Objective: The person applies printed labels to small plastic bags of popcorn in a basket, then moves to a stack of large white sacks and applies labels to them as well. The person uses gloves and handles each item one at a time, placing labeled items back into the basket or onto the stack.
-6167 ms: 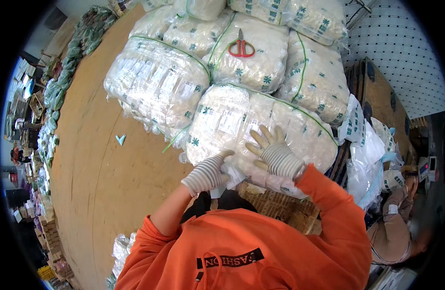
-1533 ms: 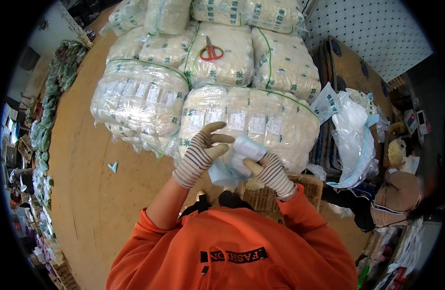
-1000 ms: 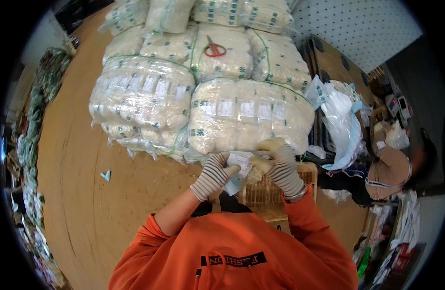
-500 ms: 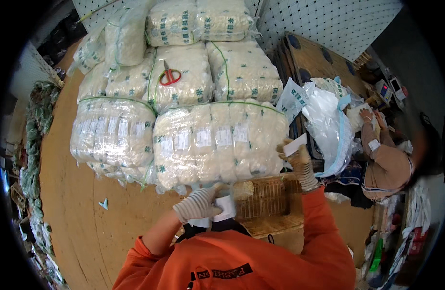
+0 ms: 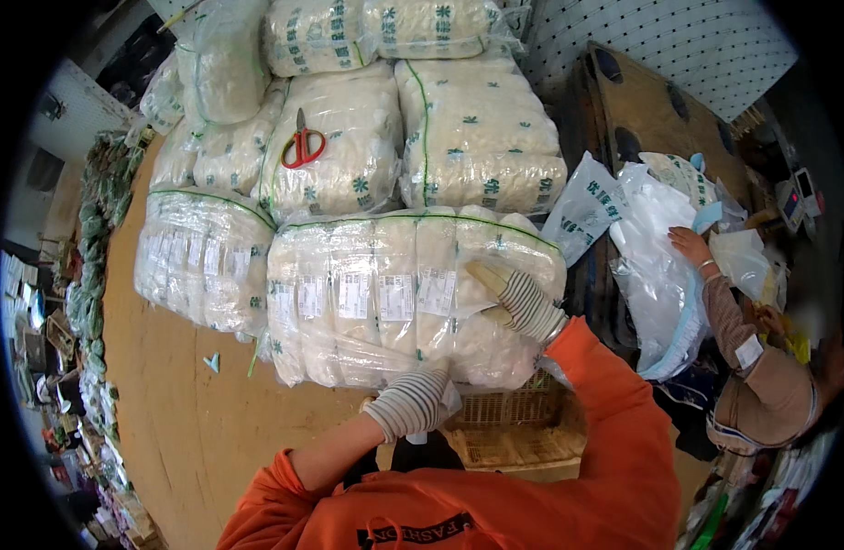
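Note:
In front of me lies a clear plastic-wrapped bale (image 5: 367, 344) of several cream-coloured packs, with a green cord along its top. White printed labels (image 5: 396, 298) sit in a row across its face. My right hand (image 5: 525, 301), in a striped work glove, presses on the bale just right of the last label, thumb and fingers apart. I cannot see a label under it. At the bale's lower front edge, my gloved left hand (image 5: 411, 401) is closed around white labels (image 5: 451, 403), mostly hidden by the hand.
Red-handled scissors (image 5: 303, 148) rest on a bale behind. Another labelled bale (image 5: 202, 261) stands at left. A plastic crate (image 5: 509, 412) is below. At right, a co-worker's hand (image 5: 690, 247) touches clear plastic bags (image 5: 656, 247). A teal scrap (image 5: 212, 363) lies on the floor.
My right hand has moved left and up onto the bale; the white label it held no longer shows. My left hand has shifted against the bale's lower edge. The co-worker's hand has reached the bags.

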Demonstrator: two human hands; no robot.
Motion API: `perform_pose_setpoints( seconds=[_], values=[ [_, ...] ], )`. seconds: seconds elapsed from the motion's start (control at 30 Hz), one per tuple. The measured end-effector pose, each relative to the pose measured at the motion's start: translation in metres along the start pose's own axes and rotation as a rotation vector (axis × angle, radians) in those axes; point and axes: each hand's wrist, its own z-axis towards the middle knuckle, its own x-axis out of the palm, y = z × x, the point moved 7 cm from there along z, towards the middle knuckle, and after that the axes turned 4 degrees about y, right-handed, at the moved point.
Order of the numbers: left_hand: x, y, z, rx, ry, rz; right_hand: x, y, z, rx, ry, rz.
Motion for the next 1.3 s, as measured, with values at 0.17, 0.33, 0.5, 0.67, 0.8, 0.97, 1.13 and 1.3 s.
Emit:
perform_pose_setpoints(
  seconds=[0.17,0.33,0.5,0.67,0.8,0.97,1.13,1.3],
  values=[
    [-0.005,-0.009,0.000,-0.085,0.060,-0.085,-0.005,-0.015,-0.013,0.063,-0.009,0.132],
    [-0.006,-0.005,0.001,-0.158,0.085,-0.084,-0.004,-0.004,-0.008,-0.139,0.106,-0.212],
    [-0.012,0.003,-0.012,-0.108,0.059,-0.335,-0.006,0.019,-0.016,-0.185,0.202,-0.379],
    [-0.045,0.003,-0.059,0.005,-0.265,-0.593,0.008,0.078,-0.044,-0.048,0.217,-0.486],
    [-0.052,0.006,-0.084,0.097,-0.498,-0.869,0.020,0.132,-0.077,0.114,0.040,-0.253],
    [-0.042,-0.021,-0.097,0.291,-0.595,-1.028,0.068,0.162,-0.076,0.857,-0.148,1.142],
    [-0.024,0.007,-0.106,0.196,-0.463,-1.055,0.065,0.177,-0.075,0.854,-0.383,1.234],
    [0.001,0.012,-0.107,0.146,-0.084,-1.183,0.067,0.180,-0.079,0.799,-0.450,1.040]
  ],
)
